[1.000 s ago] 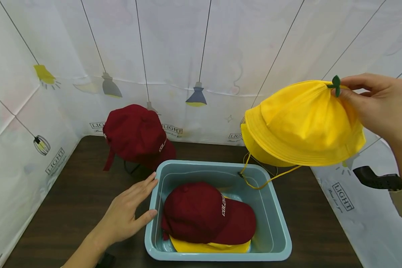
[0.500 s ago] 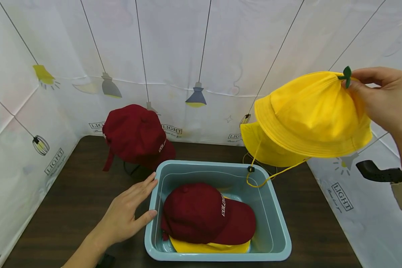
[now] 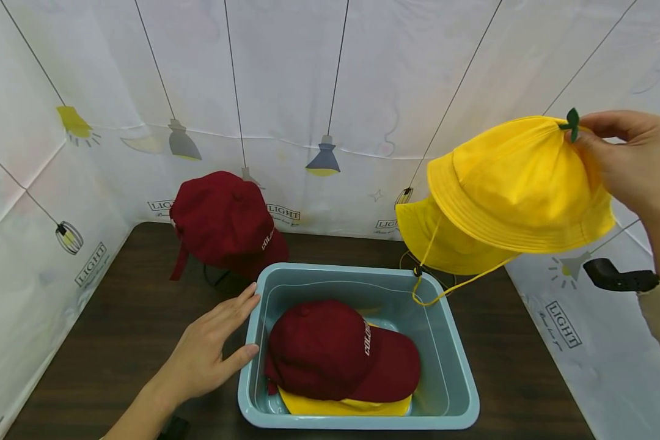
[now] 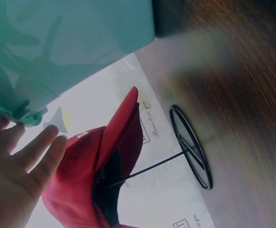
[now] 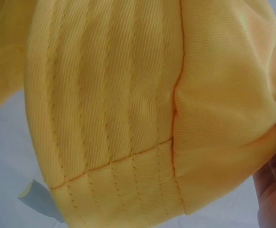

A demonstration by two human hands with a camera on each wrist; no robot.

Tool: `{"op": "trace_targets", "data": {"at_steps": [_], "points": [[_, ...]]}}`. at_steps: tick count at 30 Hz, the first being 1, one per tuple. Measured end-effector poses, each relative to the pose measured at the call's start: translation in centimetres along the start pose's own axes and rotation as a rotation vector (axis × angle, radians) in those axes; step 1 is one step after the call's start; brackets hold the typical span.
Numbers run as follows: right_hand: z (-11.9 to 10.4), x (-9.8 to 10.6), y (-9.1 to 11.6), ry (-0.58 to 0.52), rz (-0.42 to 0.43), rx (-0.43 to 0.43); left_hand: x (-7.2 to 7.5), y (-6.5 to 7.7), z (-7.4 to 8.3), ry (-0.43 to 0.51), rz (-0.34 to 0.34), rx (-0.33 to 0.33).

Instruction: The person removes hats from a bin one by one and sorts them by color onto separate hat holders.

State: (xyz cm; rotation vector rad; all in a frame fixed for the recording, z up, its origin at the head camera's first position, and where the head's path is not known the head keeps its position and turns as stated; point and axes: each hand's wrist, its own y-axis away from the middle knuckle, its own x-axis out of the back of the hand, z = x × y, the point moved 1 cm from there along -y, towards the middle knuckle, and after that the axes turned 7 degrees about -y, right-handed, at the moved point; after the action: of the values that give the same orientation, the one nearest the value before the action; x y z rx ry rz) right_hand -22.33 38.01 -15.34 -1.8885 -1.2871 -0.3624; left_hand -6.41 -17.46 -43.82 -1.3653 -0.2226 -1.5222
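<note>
My right hand [image 3: 632,159] pinches a yellow bucket hat [image 3: 522,189] by its crown, close to the green sprout [image 3: 572,125] on top. The hat hangs tilted in the air, its yellow chin cord [image 3: 473,281] with a black toggle dangling over the basin's back right corner. Seen from the right wrist, the stitched brim [image 5: 109,95] fills much of the view. My left hand [image 3: 214,348] rests with straight fingers at the left rim of a light blue basin [image 3: 464,366]. Inside the basin a maroon baseball cap [image 3: 330,348] lies on a yellow hat [image 3: 357,407].
Another yellow hat [image 3: 445,241] stands behind the held one, partly hidden by it. A second maroon cap [image 3: 220,214] sits back left on a thin black wire stand [image 4: 191,147]. A dark wooden table [image 3: 143,318] meets a white printed cloth [image 3: 286,73] behind.
My right hand has raised the yellow bucket hat and moved it slightly right, showing more of the yellow hat behind. The chin cord has swung right. My left hand stays put.
</note>
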Motion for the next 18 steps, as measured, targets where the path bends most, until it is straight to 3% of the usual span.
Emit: {"op": "trace_targets", "data": {"at_steps": [3, 10, 18], "points": [[0.3, -0.1, -0.1, 0.02, 0.005, -0.021, 0.0, 0.0, 0.0, 0.0, -0.001, 0.001], [1.8, -0.8, -0.9, -0.059, 0.033, 0.055, -0.1, 0.0, 0.0, 0.003, -0.004, 0.003], [2.9, -1.8, -1.2, -0.028, 0.014, 0.009, 0.0, 0.1, 0.0, 0.006, -0.001, 0.001]]}}
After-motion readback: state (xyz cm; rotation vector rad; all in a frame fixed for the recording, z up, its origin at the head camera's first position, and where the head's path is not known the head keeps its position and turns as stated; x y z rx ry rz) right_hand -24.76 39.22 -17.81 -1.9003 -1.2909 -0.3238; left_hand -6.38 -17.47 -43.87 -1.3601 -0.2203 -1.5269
